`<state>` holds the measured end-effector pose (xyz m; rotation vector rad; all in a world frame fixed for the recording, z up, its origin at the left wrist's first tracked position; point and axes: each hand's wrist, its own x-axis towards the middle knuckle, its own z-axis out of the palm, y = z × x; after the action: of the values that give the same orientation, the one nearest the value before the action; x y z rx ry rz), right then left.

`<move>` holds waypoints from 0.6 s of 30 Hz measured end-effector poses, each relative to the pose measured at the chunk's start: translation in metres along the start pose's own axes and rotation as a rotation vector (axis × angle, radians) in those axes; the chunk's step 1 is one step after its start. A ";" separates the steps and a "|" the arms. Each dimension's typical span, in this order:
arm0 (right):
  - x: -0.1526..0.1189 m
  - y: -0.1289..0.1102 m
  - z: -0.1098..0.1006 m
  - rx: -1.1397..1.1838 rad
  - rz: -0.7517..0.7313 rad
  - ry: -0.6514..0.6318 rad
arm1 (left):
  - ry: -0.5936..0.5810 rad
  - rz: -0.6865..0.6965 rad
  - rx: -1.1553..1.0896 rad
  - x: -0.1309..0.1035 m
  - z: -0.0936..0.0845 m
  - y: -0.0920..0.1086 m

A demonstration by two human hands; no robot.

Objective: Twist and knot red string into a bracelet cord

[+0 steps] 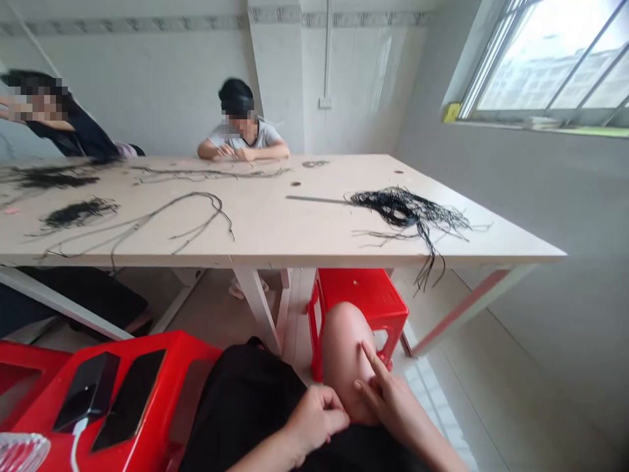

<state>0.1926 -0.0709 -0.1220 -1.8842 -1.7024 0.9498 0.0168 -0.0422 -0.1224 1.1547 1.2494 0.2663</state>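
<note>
My left hand (pixel 320 417) rests on the lap beside the bare knee (pixel 345 351), its fingers curled together in a pinch; whatever it may hold is too small to make out. To its right, my right hand (pixel 388 392) lies against the knee with the index finger stretched out and the thumb apart, holding nothing. Black fabric (pixel 246 400) covers the other leg. Neither hand touches the table.
On the table (pixel 265 229) lie a bundle of black cords (pixel 398 206) and more loose cords (pixel 81 212). A red stool (pixel 366 295) stands under its edge. Another red stool (pixel 167 367) holds a phone (pixel 130 400) and a black device (pixel 88 391). Two people sit opposite.
</note>
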 end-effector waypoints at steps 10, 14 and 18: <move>0.009 -0.022 0.016 -0.350 0.134 0.005 | 0.058 0.052 0.046 0.001 -0.005 -0.002; -0.008 -0.042 0.021 -0.516 -0.002 -0.032 | 0.056 0.049 0.023 -0.006 -0.009 -0.008; -0.012 -0.053 0.025 -0.559 -0.050 -0.028 | 0.015 0.052 0.006 -0.009 -0.015 -0.016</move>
<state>0.1380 -0.0774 -0.0994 -2.1476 -2.1855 0.5077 -0.0055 -0.0477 -0.1280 1.1932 1.2356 0.3107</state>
